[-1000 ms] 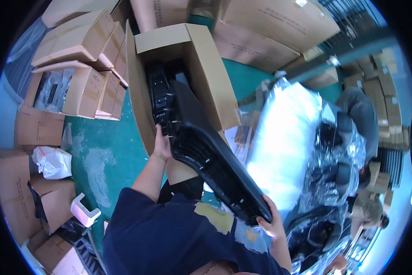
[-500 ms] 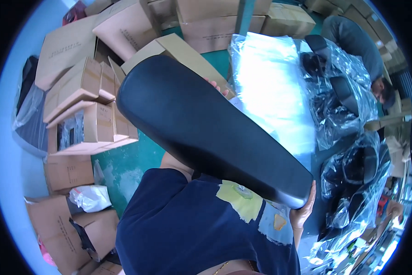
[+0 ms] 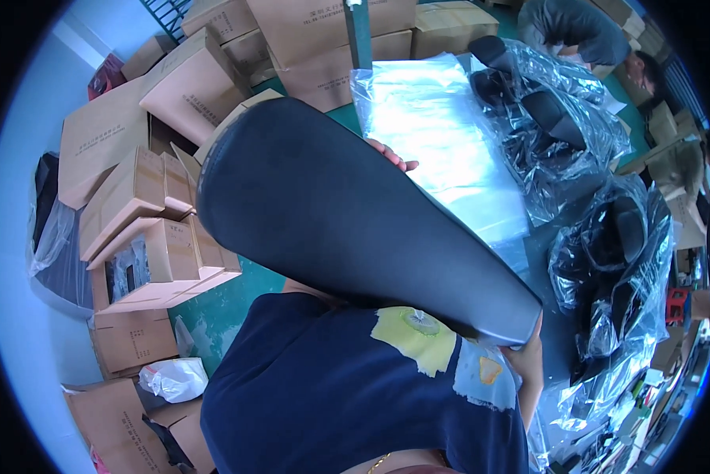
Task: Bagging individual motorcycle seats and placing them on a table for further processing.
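A long black seat cushion [image 3: 347,205], shaped like a motorcycle seat, spans the space in front of my chest. Its broad end lies at the upper left and its narrow end at the lower right. Beneath it passes my left arm, and the fingers of my left hand [image 3: 393,156] curl over its far edge; the palm is hidden. My right hand [image 3: 527,355] grips the narrow end from the right side. Just beyond the cushion lies a stack of clear plastic bags [image 3: 426,110] on a dark table [image 3: 540,272].
Black seats in clear plastic [image 3: 564,130] lie along the right, with more wrapped pieces [image 3: 608,268] nearer. Cardboard boxes [image 3: 102,142] are piled at left and back. A green post [image 3: 359,35] rises behind the bags. A person [image 3: 580,35] bends over at the far right.
My view has shifted, so the table and bags appear farther left. The cushion has tipped, showing more of its broad top face, and more left-hand fingers show at its far edge.
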### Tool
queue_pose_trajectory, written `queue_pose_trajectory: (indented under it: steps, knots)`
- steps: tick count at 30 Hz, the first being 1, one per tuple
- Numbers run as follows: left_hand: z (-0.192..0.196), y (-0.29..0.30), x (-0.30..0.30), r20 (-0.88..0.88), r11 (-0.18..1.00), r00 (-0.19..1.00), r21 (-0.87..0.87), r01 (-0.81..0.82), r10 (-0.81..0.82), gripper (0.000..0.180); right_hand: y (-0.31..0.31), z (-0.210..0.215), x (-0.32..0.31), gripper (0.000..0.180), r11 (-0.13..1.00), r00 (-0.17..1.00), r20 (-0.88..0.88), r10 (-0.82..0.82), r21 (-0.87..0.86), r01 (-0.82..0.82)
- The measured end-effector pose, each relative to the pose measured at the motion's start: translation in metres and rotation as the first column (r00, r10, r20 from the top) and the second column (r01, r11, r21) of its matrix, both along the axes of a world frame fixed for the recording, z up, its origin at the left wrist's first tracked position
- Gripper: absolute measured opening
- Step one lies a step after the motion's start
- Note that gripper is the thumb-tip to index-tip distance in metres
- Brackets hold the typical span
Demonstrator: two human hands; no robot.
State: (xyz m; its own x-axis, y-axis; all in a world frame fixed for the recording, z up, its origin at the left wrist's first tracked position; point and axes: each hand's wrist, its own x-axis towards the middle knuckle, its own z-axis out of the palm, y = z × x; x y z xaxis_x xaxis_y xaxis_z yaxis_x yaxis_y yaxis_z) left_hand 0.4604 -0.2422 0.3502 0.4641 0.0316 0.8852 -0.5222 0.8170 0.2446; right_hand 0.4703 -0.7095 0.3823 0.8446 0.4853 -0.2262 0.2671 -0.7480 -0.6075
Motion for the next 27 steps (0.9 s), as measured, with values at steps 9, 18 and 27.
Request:
queue_pose_trajectory:
  steps: [9, 18, 27]
  knots:
    - [0.029, -0.012, 0.027, -0.005, 0.952, 0.999, 0.302, -0.042, 0.046, 0.032, 0.134, 0.084, 0.039, 0.086, 0.742, 0.759, 0.373, 0.534, 0.223, -0.632]
    - [0.06, -0.031, 0.027, -0.058, 0.93, 0.996, 0.359, 0.079, -0.062, 0.035, 0.273, 0.139, -0.024, 0.078, 0.094, 0.158, 0.908, 0.389, 0.132, -0.987]
    - [0.05, -0.005, 0.033, -0.08, 0.906, 0.987, 0.392, 0.159, -0.139, 0.042, 0.153, 0.019, 0.048, 0.077, 0.762, 0.747, 0.526, 0.406, 0.256, -0.594]
